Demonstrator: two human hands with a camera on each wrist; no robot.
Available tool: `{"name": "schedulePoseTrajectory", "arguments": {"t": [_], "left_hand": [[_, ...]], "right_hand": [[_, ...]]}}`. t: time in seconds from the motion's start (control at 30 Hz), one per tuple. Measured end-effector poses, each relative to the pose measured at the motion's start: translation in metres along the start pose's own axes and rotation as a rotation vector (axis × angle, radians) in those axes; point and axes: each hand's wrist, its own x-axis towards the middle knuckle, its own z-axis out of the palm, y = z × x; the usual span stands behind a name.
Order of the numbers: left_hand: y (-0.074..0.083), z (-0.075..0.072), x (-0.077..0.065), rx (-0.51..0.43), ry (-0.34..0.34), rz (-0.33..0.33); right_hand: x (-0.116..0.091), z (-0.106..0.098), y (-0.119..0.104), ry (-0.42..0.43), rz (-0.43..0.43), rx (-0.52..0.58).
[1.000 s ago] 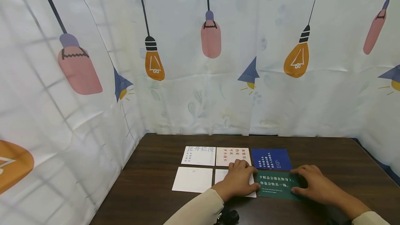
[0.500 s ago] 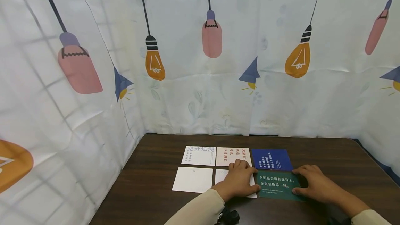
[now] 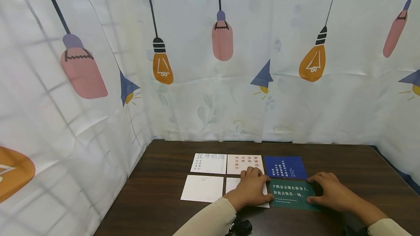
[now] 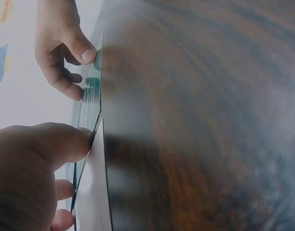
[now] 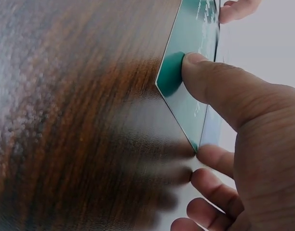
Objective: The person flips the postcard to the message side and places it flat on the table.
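Note:
A green card (image 3: 290, 194) with white writing lies flat on the dark table, at the right end of the near row. My left hand (image 3: 248, 188) rests over a white card (image 3: 231, 183) and hides most of it; its thumb touches the green card's left edge. My right hand (image 3: 333, 192) is at the green card's right end. In the right wrist view the right thumb (image 5: 198, 72) presses on the card's face, and the index fingertip (image 5: 205, 154) is right at its corner. Behind the green card, close along its far edge, lies a blue card (image 3: 285, 166).
A blank-looking white card (image 3: 202, 188) lies at the left of the near row. Behind it are a white card with purple writing (image 3: 208, 164) and a cream card with red writing (image 3: 244, 163). A patterned curtain (image 3: 210, 112) hangs behind the brown table (image 3: 144, 199).
The view shifts very slightly. Both hands keep their places at the green card, and the cards look unmoved.

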Motion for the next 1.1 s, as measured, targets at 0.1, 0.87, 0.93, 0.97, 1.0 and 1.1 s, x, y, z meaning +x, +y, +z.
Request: {"name": "schedulePoseTrajectory", "arguments": {"t": [0.1, 0.87, 0.93, 0.97, 1.0, 1.1], "left_hand": [[-0.0004, 0.0008, 0.0004, 0.001, -0.001, -0.003], [0.0014, -0.0013, 0.0025, 0.004, -0.026, -0.018], [0.0015, -0.0008, 0.0026, 0.008, -0.031, -0.019], [0.0016, -0.0008, 0.0026, 0.009, -0.034, -0.020], [0.0016, -0.0007, 0.0027, 0.012, -0.038, -0.021], [0.0017, -0.0011, 0.0032, 0.013, -0.044, -0.021]], "right_hand": [[0.0003, -0.0004, 0.0000, -0.002, 0.007, -0.002], [0.0042, -0.0011, 0.0007, -0.015, 0.034, 0.015], [0.0041, -0.0014, 0.0010, -0.012, 0.030, 0.020], [0.0039, -0.0013, 0.0012, -0.009, 0.028, 0.022], [0.0037, -0.0014, 0.0014, -0.006, 0.026, 0.026], [0.0026, -0.0004, 0.0022, 0.012, 0.021, 0.033]]}}
